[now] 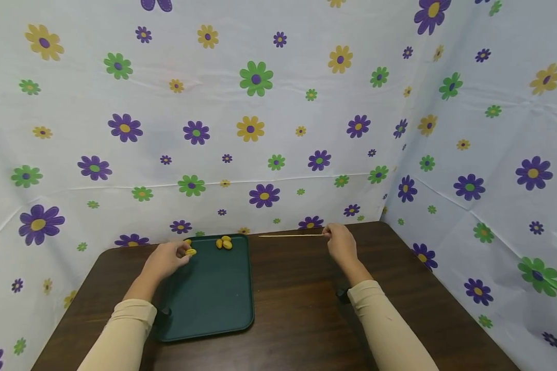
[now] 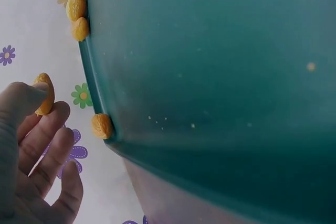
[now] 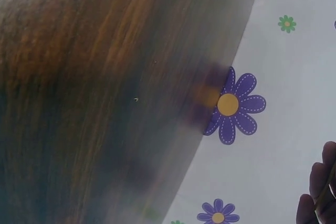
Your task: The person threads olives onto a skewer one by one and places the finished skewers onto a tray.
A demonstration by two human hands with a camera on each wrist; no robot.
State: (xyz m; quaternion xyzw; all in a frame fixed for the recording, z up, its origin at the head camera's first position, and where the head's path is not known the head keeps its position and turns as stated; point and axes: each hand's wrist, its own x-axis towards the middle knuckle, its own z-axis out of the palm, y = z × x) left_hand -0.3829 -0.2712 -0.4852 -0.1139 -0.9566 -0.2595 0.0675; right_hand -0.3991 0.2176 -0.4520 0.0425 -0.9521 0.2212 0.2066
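My left hand (image 1: 166,259) pinches a yellow, wrinkled oval piece (image 2: 46,94) between thumb and forefinger, over the back left corner of a dark green tray (image 1: 209,293). The other fingers are loosely bent in the left wrist view. Beneath that hand another yellow piece (image 2: 102,126) lies at the tray's corner. A small cluster of yellow pieces (image 1: 225,243) sits along the tray's back rim. My right hand (image 1: 341,247) holds one end of a thin wooden skewer (image 1: 290,236), which points left, nearly level, over the back of the table. Only its fingertips (image 3: 319,182) show in the right wrist view.
The tray rests on the left half of a dark brown wooden table (image 1: 301,304). White sheeting (image 1: 204,159) with purple, green and yellow flowers hangs behind the table and along its right side. Dark bands are on both wrists.
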